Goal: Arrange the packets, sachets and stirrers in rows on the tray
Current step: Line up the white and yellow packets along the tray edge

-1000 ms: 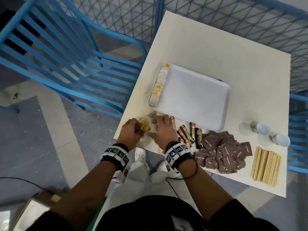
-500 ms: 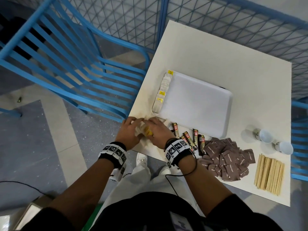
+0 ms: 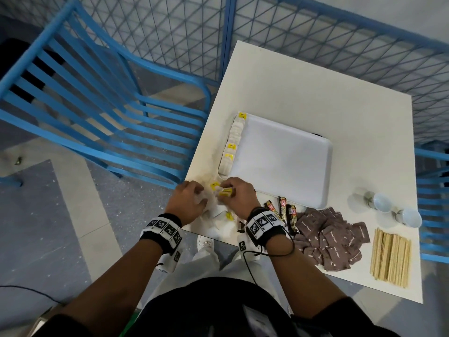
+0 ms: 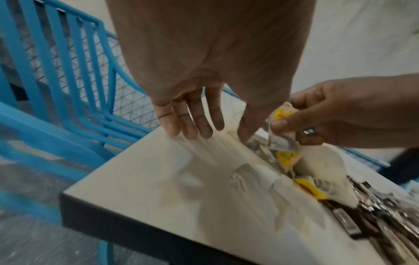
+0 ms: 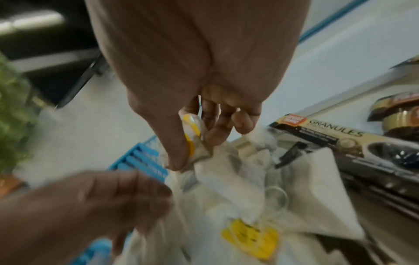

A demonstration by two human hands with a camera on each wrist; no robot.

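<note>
Both hands shifted slightly toward tray [image 3: 279, 164] corner. Right hand [image 3: 239, 195] pinches tea sachet [image 5: 192, 138]; left hand [image 3: 188, 203] fingers straight, holding nothing, beside sachet pile [image 3: 220, 216] on bench. Sachet row unfinished; next, lay sachet at row end.

- One white tray [image 3: 281, 156] on the counter [image 3: 303, 93].
- Two hands: left hand [image 3: 187, 203], right hand [image 3: 239, 194].
- Two small white cups [image 3: 381, 201].
- Dark coffee sticks [image 3: 283, 207]: four plainly showing, more likely hidden under the right wrist.
- Brown sachets [image 3: 332, 237]: one heap, overlapping, too many to count.
- Wooden stirrers [image 3: 390, 257]: one flat bundle, number unreadable.
- Yellow-tagged white packets [image 3: 230, 144]: one row along the tray's left edge, three tags visible; a loose pile by the hands, uncounted.
- One blue chair [image 3: 97, 117].
</note>
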